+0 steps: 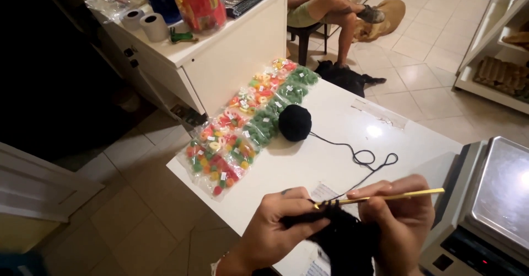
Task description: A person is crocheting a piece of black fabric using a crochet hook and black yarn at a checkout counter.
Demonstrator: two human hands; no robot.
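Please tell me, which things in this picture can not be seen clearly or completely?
- Black crochet piece: head view, stitches too dark; bottom edge cuts it.
- Gold hook: tip buried in yarn, held by right hand.
- Left hand: wrist cut off.
- Scale: right edge cuts it.
- Seated person: top edge cuts them.

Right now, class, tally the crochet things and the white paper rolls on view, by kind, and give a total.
Yarn ball: 1
Crochet hook: 1
Black crocheted piece: 1
Paper rolls: 2
Total: 5
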